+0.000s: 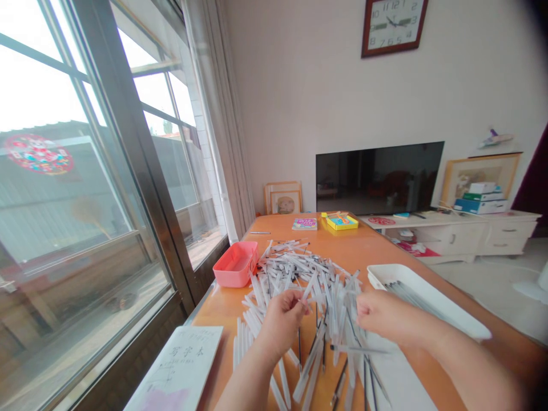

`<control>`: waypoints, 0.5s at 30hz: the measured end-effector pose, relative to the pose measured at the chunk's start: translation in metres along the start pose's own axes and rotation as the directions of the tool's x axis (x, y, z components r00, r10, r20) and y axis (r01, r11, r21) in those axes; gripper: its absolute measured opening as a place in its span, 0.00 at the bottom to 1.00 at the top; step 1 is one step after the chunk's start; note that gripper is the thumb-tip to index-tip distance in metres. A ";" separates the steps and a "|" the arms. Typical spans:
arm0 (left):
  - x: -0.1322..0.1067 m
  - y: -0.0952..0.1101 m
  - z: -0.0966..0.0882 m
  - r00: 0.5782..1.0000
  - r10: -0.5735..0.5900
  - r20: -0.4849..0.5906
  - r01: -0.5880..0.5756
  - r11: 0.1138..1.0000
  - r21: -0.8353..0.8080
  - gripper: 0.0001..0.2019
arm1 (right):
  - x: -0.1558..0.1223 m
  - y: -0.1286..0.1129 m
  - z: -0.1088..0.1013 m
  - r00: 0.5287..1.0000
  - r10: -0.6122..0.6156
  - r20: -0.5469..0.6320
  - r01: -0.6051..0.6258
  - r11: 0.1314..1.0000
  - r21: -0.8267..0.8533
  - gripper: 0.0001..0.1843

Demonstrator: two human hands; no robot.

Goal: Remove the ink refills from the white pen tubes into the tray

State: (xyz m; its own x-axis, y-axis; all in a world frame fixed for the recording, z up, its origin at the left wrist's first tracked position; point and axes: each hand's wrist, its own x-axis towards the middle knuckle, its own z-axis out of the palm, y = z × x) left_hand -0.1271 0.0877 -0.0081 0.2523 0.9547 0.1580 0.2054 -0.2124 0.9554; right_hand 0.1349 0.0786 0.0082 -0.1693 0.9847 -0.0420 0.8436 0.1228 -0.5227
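My left hand [282,319] is closed in a pinch on a translucent pen barrel [308,287], which points up and away. To its right, my right hand [379,311] is curled shut over the edge of the pile; whatever its fingers hold, if anything, is hidden. Around and beneath both hands spreads a heap of clear pen barrels and dark-tipped pen refills [295,267]. Just below my right hand lies a clear pen [359,349] with a dark end. A white tray [454,305] with several slim pens in it stands right of my right hand.
A pink plastic box [233,277] stands left of the pile. Nearer, at the left edge, lies a writing booklet [180,365]. On the far end are a colourful booklet [305,224] and a yellow box [342,224]. Glass doors [141,142] border the table's left side.
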 end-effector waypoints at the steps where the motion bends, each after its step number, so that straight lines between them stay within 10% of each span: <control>1: 0.000 0.001 0.000 1.000 -0.003 -0.009 0.003 1.000 -0.005 0.11 | -0.002 0.002 0.002 1.000 0.014 0.009 -0.014 0.998 -0.053 0.13; 15: 0.000 0.000 0.011 0.998 -0.063 -0.010 0.061 0.993 -0.105 0.09 | 0.023 -0.007 0.040 0.982 0.149 -0.114 -0.157 0.985 -0.073 0.12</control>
State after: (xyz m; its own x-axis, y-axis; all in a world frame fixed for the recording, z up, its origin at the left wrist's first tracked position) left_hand -0.1171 0.0850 -0.0108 0.2298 0.9681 0.1002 0.1200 -0.1303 0.9842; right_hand 0.1045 0.0959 -0.0229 0.0172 0.9996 -0.0216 0.8948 -0.0250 -0.4457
